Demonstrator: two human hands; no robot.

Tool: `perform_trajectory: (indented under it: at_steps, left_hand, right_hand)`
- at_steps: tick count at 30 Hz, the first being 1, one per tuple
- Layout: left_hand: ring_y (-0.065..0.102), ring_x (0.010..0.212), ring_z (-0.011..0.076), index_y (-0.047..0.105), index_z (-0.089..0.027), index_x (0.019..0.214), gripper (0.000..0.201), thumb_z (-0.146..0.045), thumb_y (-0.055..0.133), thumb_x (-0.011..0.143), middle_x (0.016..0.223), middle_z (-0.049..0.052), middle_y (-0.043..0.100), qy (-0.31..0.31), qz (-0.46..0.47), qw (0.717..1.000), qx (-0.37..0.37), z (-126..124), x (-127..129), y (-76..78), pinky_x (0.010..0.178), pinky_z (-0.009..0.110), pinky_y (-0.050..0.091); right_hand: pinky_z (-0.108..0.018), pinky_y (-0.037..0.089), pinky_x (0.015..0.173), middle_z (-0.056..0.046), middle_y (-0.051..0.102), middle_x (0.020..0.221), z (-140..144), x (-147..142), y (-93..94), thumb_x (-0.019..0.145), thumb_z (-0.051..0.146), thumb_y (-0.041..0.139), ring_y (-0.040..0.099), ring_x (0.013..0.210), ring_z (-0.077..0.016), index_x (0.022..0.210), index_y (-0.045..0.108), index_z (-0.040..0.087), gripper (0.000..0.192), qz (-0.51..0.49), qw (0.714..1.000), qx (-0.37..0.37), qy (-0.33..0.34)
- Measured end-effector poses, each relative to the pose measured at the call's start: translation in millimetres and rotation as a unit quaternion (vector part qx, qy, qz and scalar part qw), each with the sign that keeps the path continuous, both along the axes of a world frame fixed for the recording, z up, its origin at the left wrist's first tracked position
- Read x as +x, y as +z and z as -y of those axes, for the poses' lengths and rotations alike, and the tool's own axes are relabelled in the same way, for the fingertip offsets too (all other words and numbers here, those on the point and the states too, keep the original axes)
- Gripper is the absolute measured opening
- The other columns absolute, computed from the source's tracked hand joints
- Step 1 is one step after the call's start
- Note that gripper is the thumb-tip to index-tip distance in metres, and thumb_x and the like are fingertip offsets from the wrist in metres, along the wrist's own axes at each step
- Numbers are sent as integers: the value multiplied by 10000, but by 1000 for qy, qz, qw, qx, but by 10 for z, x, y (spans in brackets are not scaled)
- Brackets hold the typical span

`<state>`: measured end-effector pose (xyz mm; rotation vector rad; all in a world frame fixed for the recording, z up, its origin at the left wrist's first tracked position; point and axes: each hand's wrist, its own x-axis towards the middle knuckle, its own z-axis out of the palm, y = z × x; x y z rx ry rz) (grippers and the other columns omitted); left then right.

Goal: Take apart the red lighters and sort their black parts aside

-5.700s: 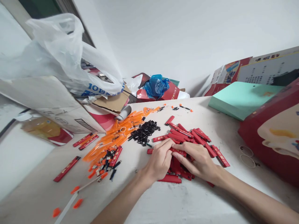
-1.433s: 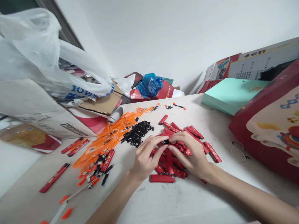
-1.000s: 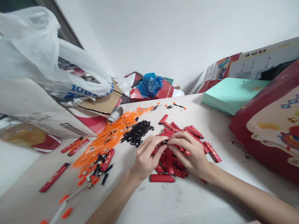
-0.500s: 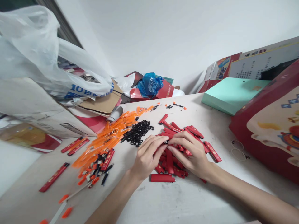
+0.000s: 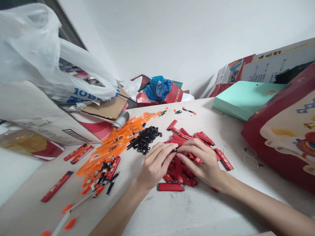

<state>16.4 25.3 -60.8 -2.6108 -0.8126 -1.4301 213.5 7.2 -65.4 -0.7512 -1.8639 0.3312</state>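
My left hand (image 5: 157, 162) and my right hand (image 5: 201, 160) meet over a pile of red flat cases (image 5: 179, 168), some with gold lettering. Between the fingertips of both hands is a small black part (image 5: 175, 149) with a pale round end. Each hand pinches it from its own side; the fingers cover most of it. Left of my left hand lies a heap of little black pieces (image 5: 145, 139). A single red case (image 5: 171, 187) rests at the near edge of the pile.
Orange strips (image 5: 115, 141) spread across the left of the table, with mixed black, metal and orange bits (image 5: 98, 178) nearer me. A cardboard box (image 5: 44, 114) under a white plastic bag (image 5: 27, 49) bounds the left. On the right stand a mint-green box (image 5: 246, 100) and a large red box (image 5: 290, 131).
Both hands stay almost in place over the pile, still pinching the small black part. The view has shifted very slightly; nothing else has visibly moved.
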Motion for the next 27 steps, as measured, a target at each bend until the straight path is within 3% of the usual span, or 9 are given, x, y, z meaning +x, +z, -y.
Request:
perform_trajectory:
  at_steps: [14, 27]
  left_hand:
    - [685, 966, 194, 622, -134, 1233, 359, 23, 606, 911, 1060, 92, 750, 4, -9, 1000, -2, 36, 22, 0, 882, 381, 596]
    - [683, 957, 214, 630, -75, 1214, 364, 58, 621, 875, 1045, 125, 747, 5, -27, 1000, 12, 38, 20, 1, 866, 388, 596]
  right_hand:
    - [-336, 551, 789, -71, 668, 1003, 8, -6, 23, 946, 81, 653, 636, 903, -167, 1102, 678, 161, 177, -11, 1000, 19, 5]
    - [-338, 539, 749, -106, 682, 1008, 2, 14, 57, 954, 75, 619, 630, 880, -181, 1104, 679, 128, 170, 51, 997, 53, -22]
